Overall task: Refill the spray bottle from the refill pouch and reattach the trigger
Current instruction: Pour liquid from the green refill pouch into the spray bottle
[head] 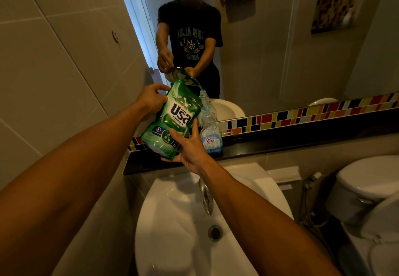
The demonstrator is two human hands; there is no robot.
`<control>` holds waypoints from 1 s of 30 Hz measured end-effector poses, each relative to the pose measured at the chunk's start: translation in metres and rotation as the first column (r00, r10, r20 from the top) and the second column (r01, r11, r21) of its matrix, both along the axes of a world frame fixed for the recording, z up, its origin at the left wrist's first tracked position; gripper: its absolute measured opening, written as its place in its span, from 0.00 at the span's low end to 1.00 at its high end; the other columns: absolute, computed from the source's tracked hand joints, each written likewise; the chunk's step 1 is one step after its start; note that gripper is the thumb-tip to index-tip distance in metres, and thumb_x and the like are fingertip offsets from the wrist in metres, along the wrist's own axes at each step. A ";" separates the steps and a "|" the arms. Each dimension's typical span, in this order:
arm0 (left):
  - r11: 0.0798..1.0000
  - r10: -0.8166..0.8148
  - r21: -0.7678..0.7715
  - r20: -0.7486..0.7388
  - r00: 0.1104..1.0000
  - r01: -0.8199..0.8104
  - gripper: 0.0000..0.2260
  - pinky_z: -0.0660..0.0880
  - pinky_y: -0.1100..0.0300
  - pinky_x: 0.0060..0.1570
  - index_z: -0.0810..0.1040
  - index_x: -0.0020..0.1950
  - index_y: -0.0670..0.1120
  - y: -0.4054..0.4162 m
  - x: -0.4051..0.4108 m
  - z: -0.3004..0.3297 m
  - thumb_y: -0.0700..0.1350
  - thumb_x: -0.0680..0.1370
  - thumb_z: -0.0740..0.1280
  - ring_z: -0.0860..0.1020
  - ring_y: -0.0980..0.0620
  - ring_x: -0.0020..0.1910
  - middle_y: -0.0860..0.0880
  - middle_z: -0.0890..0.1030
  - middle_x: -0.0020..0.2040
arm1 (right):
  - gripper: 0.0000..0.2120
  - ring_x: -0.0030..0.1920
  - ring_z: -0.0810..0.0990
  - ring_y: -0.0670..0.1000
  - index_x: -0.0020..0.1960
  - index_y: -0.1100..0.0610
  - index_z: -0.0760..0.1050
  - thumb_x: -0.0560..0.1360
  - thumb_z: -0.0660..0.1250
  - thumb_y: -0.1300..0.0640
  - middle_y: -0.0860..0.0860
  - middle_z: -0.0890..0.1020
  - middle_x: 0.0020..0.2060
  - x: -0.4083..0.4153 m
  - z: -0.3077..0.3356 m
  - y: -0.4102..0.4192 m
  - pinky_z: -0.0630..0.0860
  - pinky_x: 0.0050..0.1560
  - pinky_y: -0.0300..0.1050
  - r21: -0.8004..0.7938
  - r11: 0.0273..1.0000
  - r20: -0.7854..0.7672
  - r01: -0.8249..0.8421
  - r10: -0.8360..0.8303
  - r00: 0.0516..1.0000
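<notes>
A green refill pouch (174,118) is tilted to the right over a clear spray bottle (209,131) that stands on the dark ledge (280,144) under the mirror. The pouch's corner spout sits just above the bottle's open neck, and a thin stream of liquid runs into it. My left hand (151,98) grips the pouch's upper left edge. My right hand (190,146) holds the pouch's bottom from below, thumb on the front. The bottle has no trigger on it, and the trigger is not in view.
A white sink (172,221) with a chrome tap (206,195) lies below the ledge. A toilet (367,191) and hose sprayer (311,180) stand at the right. Behind the ledge are a mirror (269,49) and a coloured tile strip (302,113). The tiled wall is close on the left.
</notes>
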State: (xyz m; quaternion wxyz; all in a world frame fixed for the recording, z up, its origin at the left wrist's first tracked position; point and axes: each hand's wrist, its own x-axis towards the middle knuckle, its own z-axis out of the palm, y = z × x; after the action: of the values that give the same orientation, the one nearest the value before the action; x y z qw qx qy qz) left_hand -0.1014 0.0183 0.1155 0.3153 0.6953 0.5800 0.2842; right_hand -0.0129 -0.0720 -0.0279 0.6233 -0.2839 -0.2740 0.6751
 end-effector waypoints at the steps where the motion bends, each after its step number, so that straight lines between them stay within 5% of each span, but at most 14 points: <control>1: 1.000 -0.001 -0.001 0.003 1.000 0.001 0.16 0.75 0.61 0.32 0.73 0.68 0.46 0.001 0.000 -0.001 0.36 0.81 0.63 0.80 0.52 0.39 0.41 0.79 0.54 | 0.38 0.68 0.77 0.68 0.69 0.25 0.61 0.79 0.73 0.62 0.54 0.75 0.73 0.000 0.000 0.000 0.78 0.50 0.80 -0.002 1.000 -0.001 -0.002 0.002 1.000; 24: 1.000 0.020 0.012 0.091 0.996 -0.021 0.16 0.75 0.59 0.31 0.74 0.66 0.46 0.008 -0.003 -0.019 0.35 0.79 0.64 0.80 0.51 0.37 0.42 0.81 0.49 | 0.43 0.66 0.80 0.66 0.79 0.33 0.56 0.77 0.74 0.62 0.52 0.78 0.71 0.010 -0.007 0.003 0.77 0.50 0.81 -0.026 1.000 0.068 -0.003 0.005 0.998; 30: 0.999 0.048 -0.019 0.129 0.990 -0.046 0.18 0.79 0.54 0.37 0.72 0.69 0.44 0.009 -0.006 -0.038 0.34 0.79 0.64 0.80 0.47 0.41 0.40 0.80 0.49 | 0.37 0.64 0.83 0.62 0.72 0.32 0.65 0.77 0.73 0.65 0.51 0.82 0.67 0.019 -0.019 0.003 0.79 0.52 0.77 -0.013 1.000 0.166 0.023 -0.021 0.986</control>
State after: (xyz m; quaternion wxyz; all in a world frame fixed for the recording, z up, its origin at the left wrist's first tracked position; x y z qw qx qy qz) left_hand -0.1072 0.0271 0.0774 0.3513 0.6590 0.5766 0.3315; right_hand 0.0065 -0.0695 -0.0471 0.6035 -0.3469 -0.3166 0.6443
